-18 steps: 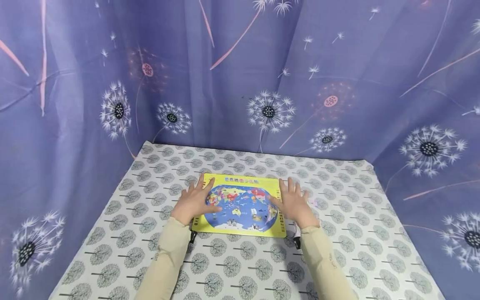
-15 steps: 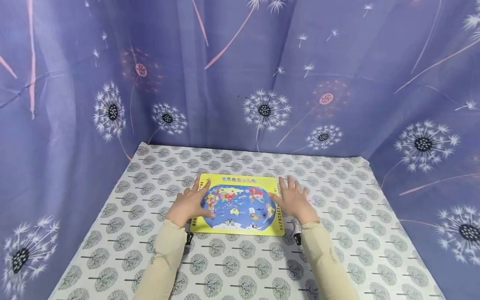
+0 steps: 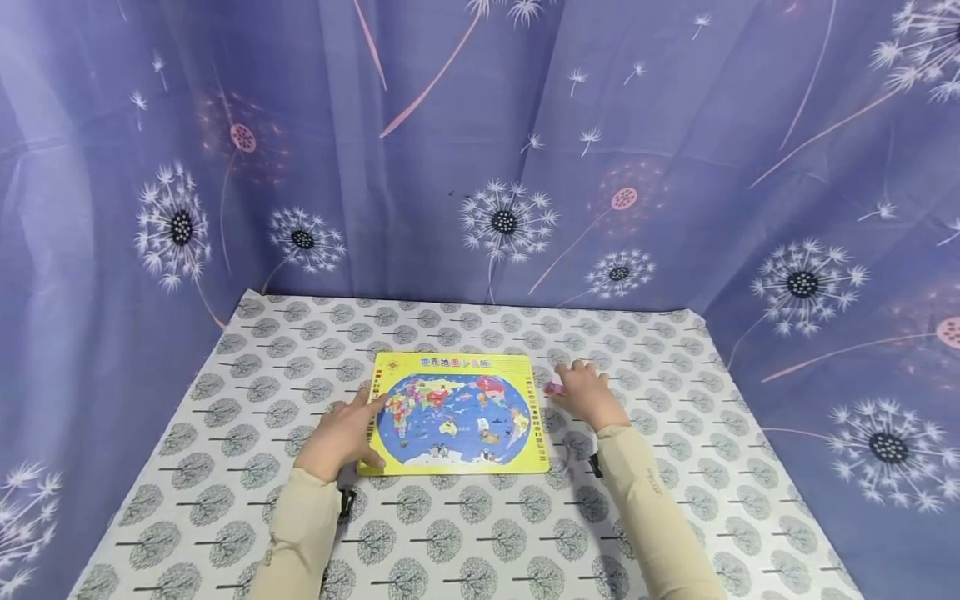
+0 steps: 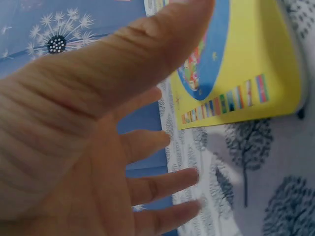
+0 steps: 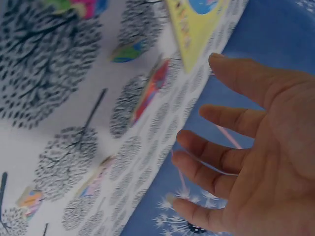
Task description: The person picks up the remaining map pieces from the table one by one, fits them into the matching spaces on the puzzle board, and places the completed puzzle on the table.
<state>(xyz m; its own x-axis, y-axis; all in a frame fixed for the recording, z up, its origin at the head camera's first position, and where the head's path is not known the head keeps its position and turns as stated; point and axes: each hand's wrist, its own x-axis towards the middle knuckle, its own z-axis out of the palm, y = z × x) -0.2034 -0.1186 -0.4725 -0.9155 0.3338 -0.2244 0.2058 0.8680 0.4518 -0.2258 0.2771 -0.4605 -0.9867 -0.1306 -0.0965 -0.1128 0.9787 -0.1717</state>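
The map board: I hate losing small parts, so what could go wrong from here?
The left hand, at the left edge of the map board, might nudge it askew. The right hand, close to a small pink item, could push it away. In the right wrist view, a red piece lies near other colourful pieces on the tree-patterned cloth, so one might be knocked or overlooked.

Blue-violet curtain, dandelion print, folded; below, white cloth, grey trees.
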